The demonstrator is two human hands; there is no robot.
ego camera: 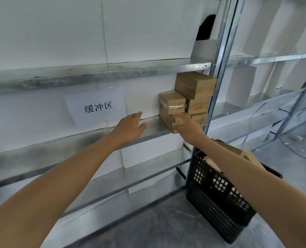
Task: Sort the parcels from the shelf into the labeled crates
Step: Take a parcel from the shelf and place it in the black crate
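Several brown cardboard parcels (195,85) are stacked at the right end of the middle metal shelf (154,125). My right hand (186,127) grips the lowest front parcel (168,119) at the shelf edge, fingers curled round its corner. My left hand (130,126) reaches over the bare shelf to the left of the stack, fingers straight, holding nothing. A black plastic crate (218,196) with parcels inside stands on the floor below right, partly hidden by my right forearm.
A white paper sign (96,107) with Chinese characters hangs on the wall behind the shelf. A metal upright (218,72) bounds the shelf on the right; another shelving unit (273,58) stands beyond it. Grey floor (166,224) lies below.
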